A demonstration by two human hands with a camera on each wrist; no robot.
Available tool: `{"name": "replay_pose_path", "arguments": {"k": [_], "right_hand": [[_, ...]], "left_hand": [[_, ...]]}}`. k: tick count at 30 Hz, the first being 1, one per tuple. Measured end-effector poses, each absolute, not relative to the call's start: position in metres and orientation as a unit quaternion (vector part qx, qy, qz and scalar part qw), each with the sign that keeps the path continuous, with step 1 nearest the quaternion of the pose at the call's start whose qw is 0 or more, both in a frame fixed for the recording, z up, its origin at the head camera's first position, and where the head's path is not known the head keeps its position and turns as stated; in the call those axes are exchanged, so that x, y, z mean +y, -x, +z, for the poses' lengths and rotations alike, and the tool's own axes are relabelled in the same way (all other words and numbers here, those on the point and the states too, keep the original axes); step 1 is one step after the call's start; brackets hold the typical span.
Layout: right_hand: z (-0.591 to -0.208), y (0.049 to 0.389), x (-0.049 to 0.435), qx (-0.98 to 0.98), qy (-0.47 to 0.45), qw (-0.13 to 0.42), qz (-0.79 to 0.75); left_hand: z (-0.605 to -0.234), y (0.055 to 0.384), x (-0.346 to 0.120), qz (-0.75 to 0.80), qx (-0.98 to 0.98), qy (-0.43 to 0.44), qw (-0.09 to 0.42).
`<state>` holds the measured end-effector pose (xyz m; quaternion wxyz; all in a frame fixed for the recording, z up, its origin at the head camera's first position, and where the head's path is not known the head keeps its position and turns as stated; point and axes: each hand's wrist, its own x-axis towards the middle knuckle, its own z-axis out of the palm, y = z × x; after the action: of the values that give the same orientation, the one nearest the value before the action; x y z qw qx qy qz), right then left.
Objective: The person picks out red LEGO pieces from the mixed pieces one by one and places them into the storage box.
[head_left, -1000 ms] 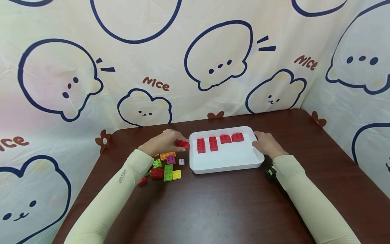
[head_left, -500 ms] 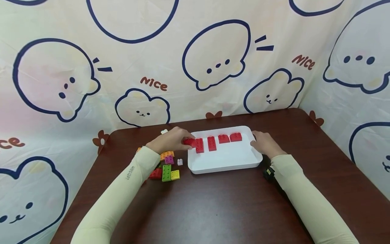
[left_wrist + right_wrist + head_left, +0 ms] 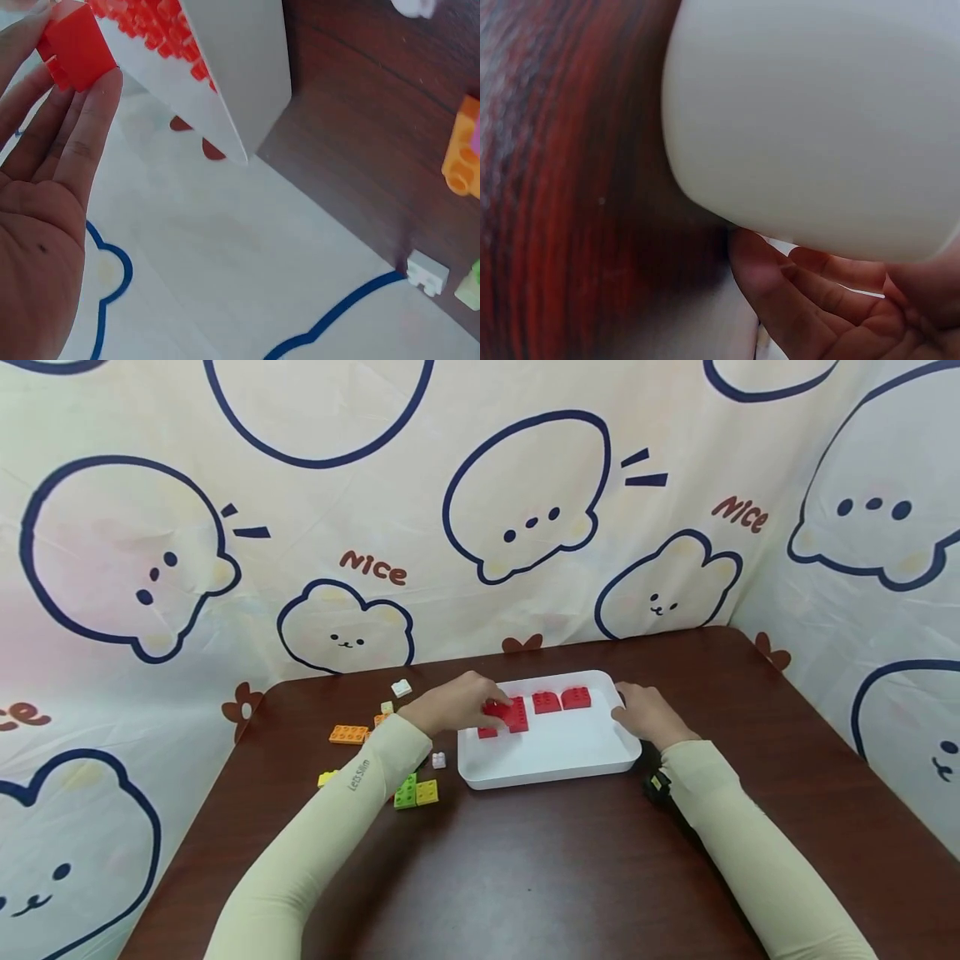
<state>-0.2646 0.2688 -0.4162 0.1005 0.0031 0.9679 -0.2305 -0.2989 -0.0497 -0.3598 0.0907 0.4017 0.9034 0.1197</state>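
A red toy brick (image 3: 79, 45) is pinched between the fingertips and thumb of my left hand (image 3: 456, 703), which is over the left part of a white tray (image 3: 570, 752). On the tray lie other red bricks (image 3: 576, 697) in a row near its far side. The hand partly covers the leftmost of them in the head view. At the tray's right end my right hand (image 3: 651, 714) grips the rim. Its fingers (image 3: 754, 270) curl against the tray's outer wall in the right wrist view.
Left of the tray is a scatter of bricks: an orange one (image 3: 348, 734), a green one (image 3: 406, 792), a yellow one (image 3: 427, 792), a small pale one (image 3: 438, 760) and a white one (image 3: 401, 687). My left forearm hides others. A printed curtain (image 3: 480, 635) hangs behind the brown table (image 3: 525, 860).
My left hand has carried the red brick rightward, from beside the tray's left edge to over the bricks in it. The right hand keeps its hold on the rim.
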Motion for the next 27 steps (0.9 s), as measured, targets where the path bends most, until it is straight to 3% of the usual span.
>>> {"name": "replay_pose_path", "arguments": {"k": [27], "right_hand": [[-0.415, 0.264, 0.268, 0.966, -0.006, 0.105, -0.236]], "left_hand": [[-0.374, 0.300, 0.007, 0.083, 0.904, -0.411, 0.085]]}}
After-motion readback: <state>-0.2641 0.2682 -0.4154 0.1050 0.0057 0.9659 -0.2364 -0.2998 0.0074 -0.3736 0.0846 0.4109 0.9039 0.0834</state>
